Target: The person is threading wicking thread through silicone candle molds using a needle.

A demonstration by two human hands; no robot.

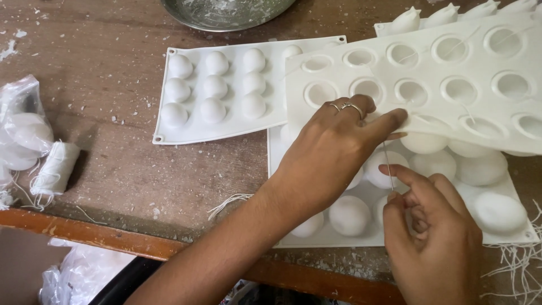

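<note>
Head view: left hand (333, 152) lifts white, round-holed mould sheet (418, 68) off domes.

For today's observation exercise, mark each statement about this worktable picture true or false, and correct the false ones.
1. The left hand lifts the edge of a white mould sheet with holes. True.
2. The right hand pinches a thin string. True.
3. The spool of white thread lies by the right hand. False: it lies far left, beside plastic bags.
4. The left hand is bare of rings. False: rings show on one finger.
5. The metal bowl sits at the table's far edge. True.
</note>
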